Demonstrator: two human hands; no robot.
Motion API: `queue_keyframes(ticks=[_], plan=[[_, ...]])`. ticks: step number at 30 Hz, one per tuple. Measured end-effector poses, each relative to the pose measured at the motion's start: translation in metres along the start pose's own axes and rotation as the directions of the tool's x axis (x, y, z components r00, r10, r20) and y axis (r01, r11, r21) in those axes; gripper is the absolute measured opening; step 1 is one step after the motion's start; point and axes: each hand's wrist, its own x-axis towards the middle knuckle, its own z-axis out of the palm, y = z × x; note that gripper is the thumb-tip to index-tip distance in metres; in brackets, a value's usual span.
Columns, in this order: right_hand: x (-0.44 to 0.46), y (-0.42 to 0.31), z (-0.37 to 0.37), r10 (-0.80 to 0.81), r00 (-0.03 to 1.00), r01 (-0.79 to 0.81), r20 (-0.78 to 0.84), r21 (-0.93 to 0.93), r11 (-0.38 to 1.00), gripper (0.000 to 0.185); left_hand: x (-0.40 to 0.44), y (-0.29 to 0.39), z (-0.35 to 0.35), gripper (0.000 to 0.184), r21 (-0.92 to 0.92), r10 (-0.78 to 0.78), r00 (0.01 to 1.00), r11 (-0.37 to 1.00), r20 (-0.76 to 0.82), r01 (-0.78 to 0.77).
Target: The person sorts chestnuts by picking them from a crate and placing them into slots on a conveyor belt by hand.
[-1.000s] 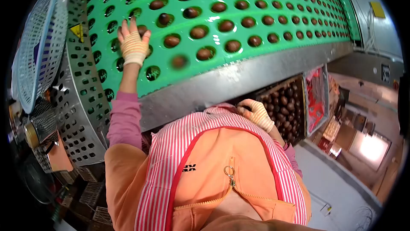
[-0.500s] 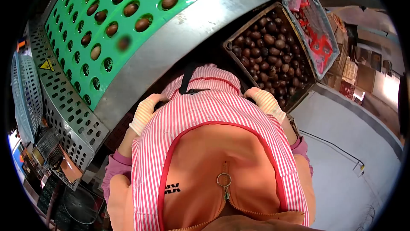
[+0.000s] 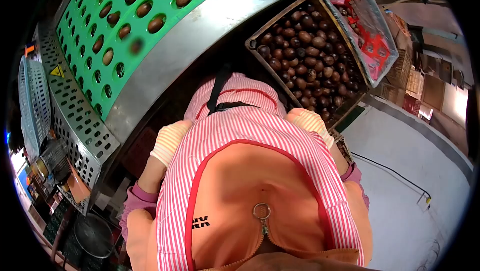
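Note:
My left hand [image 3: 171,140], in a pale yellow striped glove, is curled against the left edge of the pink-striped apron [image 3: 240,126]. My right hand [image 3: 311,123], gloved alike, is curled against the apron's right edge, close below a crate [image 3: 277,78] of dark brown egg-shaped pieces [image 3: 312,53]. The fingertips of both hands are tucked out of sight, so what they grip, if anything, is hidden. A black strap with a buckle [image 3: 225,106] crosses the apron between them.
A green tray with round holes [image 3: 112,36], many holding brown egg-shaped pieces, lies behind a metal rim [image 3: 165,56]. Perforated metal [image 3: 85,131] and a blue basket [image 3: 32,106] stand left. A plastic-lined bin [image 3: 372,36] with red pieces adjoins the crate. Right is a pale floor [image 3: 390,181].
The crate, bin and green tray have shifted slightly up and left in view. Both hands stay at the apron's sides, their thumbs and fingertips now more tucked in.

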Motion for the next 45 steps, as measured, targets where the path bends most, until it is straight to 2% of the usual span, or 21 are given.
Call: queue_keyframes(ticks=[3,4,9,10,13,15,16,17,19,20,23,24,25,27,29,31,33,36,41,44,45], plan=[[0.007,0.019,0.008,-0.090,0.996,0.090,-0.001,0.039,0.995,0.021,-0.008,0.006,0.000,0.024,-0.055,-0.046,0.999,0.997,0.000,0.046],[0.015,0.017,0.003,-0.029,0.985,0.025,0.171,0.021,0.999,0.022,-0.012,0.012,-0.002,0.025,-0.140,-0.075,0.997,0.987,-0.007,0.073],[0.009,0.034,0.016,-0.137,0.980,0.096,0.141,0.264,0.960,0.025,-0.007,-0.011,0.001,0.027,-0.009,0.127,0.981,0.992,0.146,-0.127],[0.007,0.036,0.016,-0.126,0.966,0.065,0.225,0.260,0.963,0.023,-0.005,0.026,-0.019,0.027,0.022,-0.148,0.970,0.989,0.193,0.147],[-0.011,0.044,0.025,-0.089,0.968,0.021,0.233,0.282,0.959,0.020,0.016,0.059,-0.024,0.028,0.199,-0.287,0.940,0.947,0.183,0.251],[-0.021,0.047,0.031,-0.050,0.955,-0.046,0.293,0.312,0.949,0.022,0.038,0.031,0.000,0.028,0.304,-0.056,0.988,0.953,0.142,0.011],[-0.025,0.051,0.035,-0.035,0.957,-0.065,0.289,0.330,0.942,0.023,0.049,0.030,0.000,0.031,0.305,-0.018,0.974,0.951,0.227,-0.053],[-0.028,0.055,0.037,-0.024,0.958,-0.081,0.286,0.350,0.933,0.024,0.055,0.024,-0.004,0.028,0.086,0.108,0.947,0.986,0.302,-0.140],[-0.038,0.066,0.038,-0.030,0.978,-0.084,0.208,0.516,0.852,0.031,0.082,0.021,-0.027,0.027,-0.138,0.340,0.767,0.938,0.544,-0.318],[-0.039,0.075,0.042,-0.038,0.982,-0.080,0.186,0.587,0.805,0.032,0.099,0.034,-0.039,0.025,-0.083,0.304,0.751,0.944,0.586,-0.318],[-0.036,0.093,0.026,0.025,0.996,-0.078,0.087,0.688,0.722,0.032,0.159,0.094,-0.058,0.025,-0.017,0.500,0.797,0.850,0.338,-0.526],[-0.032,0.104,0.025,0.185,0.977,-0.078,-0.105,0.633,0.771,0.034,0.179,0.114,-0.057,0.035,-0.049,0.525,0.827,0.849,0.202,-0.527],[-0.028,0.117,0.025,0.322,0.898,-0.097,-0.301,0.578,0.810,0.037,0.206,0.122,-0.044,0.049,0.010,0.617,0.787,0.787,-0.026,-0.617],[-0.027,0.150,0.025,0.532,0.594,-0.270,-0.603,0.474,0.838,0.056,0.247,0.168,-0.035,0.078,0.136,0.621,0.776,0.783,-0.116,-0.606],[-0.031,0.173,0.011,0.632,0.474,-0.654,-0.613,0.234,0.719,0.082,0.278,0.210,-0.021,0.093,0.327,0.651,0.744,0.743,-0.152,-0.583],[-0.028,0.196,0.003,0.730,0.481,-0.752,-0.486,0.200,0.628,0.094,0.305,0.244,-0.013,0.102,0.555,0.696,0.706,0.641,-0.131,-0.529],[-0.013,0.218,0.009,0.729,0.562,-0.718,-0.391,0.206,0.665,0.096,0.337,0.262,-0.006,0.107,0.639,0.614,0.786,0.634,-0.075,-0.434],[0.013,0.221,-0.001,0.753,0.530,-0.715,-0.390,0.272,0.644,0.093,0.338,0.291,-0.010,0.110,0.717,0.453,0.888,0.595,0.074,-0.363],[0.026,0.225,-0.002,0.746,0.612,-0.557,-0.263,0.527,0.642,0.094,0.340,0.273,0.004,0.112,0.530,0.450,0.880,0.714,0.155,-0.458],[0.029,0.225,-0.003,0.714,0.687,-0.371,-0.133,0.781,0.503,0.096,0.328,0.275,0.012,0.117,0.533,0.453,0.876,0.706,0.167,-0.466],[0.033,0.229,-0.001,0.696,0.709,-0.300,-0.116,0.843,0.446,0.096,0.340,0.256,0.026,0.118,0.369,0.522,0.841,0.760,0.144,-0.535]])
